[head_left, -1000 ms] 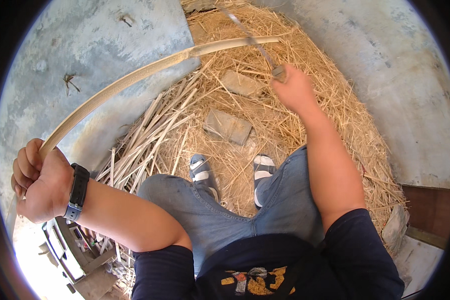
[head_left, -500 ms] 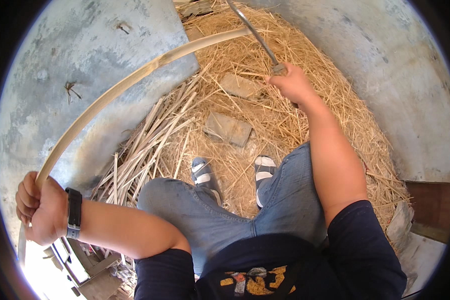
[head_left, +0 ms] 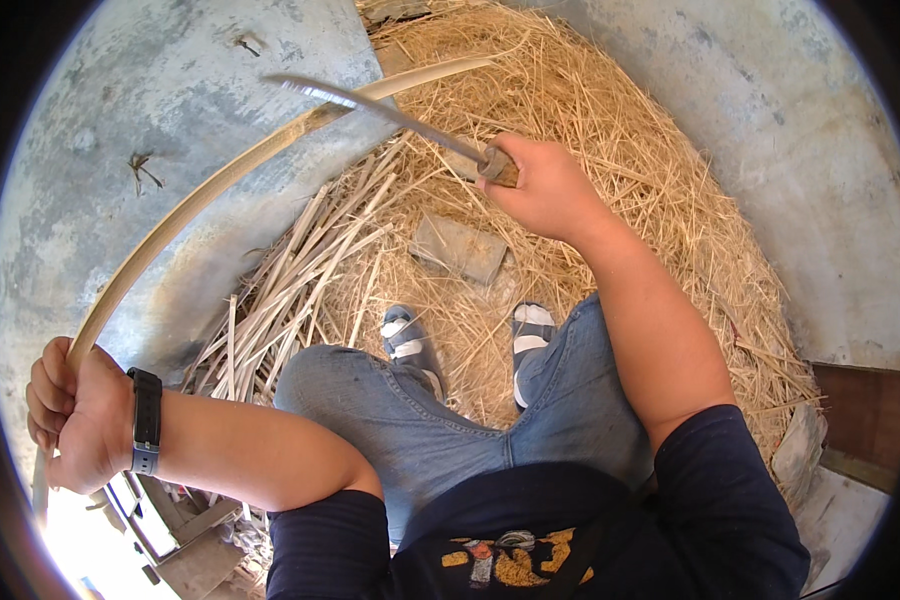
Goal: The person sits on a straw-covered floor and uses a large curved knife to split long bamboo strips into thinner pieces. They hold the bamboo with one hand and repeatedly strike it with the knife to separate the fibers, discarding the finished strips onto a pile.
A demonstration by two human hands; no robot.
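My left hand (head_left: 82, 415) is wrapped round one end of a long, pale bamboo strip (head_left: 185, 212). The strip arches up and away to the right, its far end over the shavings. In my right hand (head_left: 555, 190) is the handle of a long-bladed knife (head_left: 415, 124), its blade pointing left and a little away from me. The blade crosses the strip's far part in this view; whether they touch, I cannot tell. A short tail of the strip shows below my left fist.
Straw-like shavings (head_left: 630, 170) cover the floor. Split strips (head_left: 290, 270) are heaped left of my feet. A brick (head_left: 458, 250) lies ahead of my feet. Grey walls (head_left: 770, 130) rise on both sides, and a stone (head_left: 800, 455) sits at the right.
The knife has swung left and toward me, its blade now crossing the strip. My right hand has moved left and slightly closer. My left hand stays on the strip.
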